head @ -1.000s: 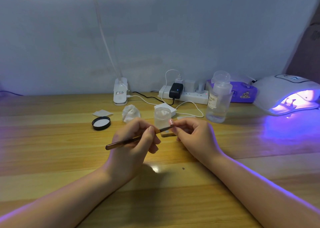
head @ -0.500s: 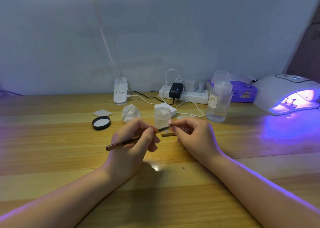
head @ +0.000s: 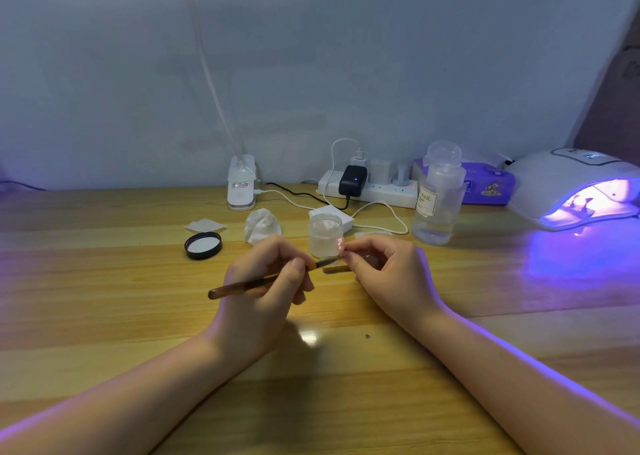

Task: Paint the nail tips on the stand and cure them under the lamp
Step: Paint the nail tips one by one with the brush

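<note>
My left hand point(head: 266, 281) grips a brown-handled nail brush point(head: 239, 287), whose tip points right toward my other hand. My right hand point(head: 388, 271) pinches a small pink nail tip point(head: 340, 243) between thumb and fingers, and the brush tip meets it. Just under the brush tip a short brown stick point(head: 335, 269) lies on the wooden desk point(head: 104, 316). Behind the hands stands a small open clear jar point(head: 325, 235). The white curing lamp point(head: 571, 184) glows violet at the far right, with something small standing inside it.
A black jar lid point(head: 203, 245), a white pad point(head: 205, 226) and a crumpled tissue point(head: 262, 226) lie left of the jar. A clear pump bottle point(head: 438, 198), a power strip point(head: 367, 188) with cables, a purple tissue pack point(head: 485, 186) and a clip lamp base point(head: 242, 188) line the back.
Both hands stay in nearly the same place. The brush has shifted only slightly against the nail tip.
</note>
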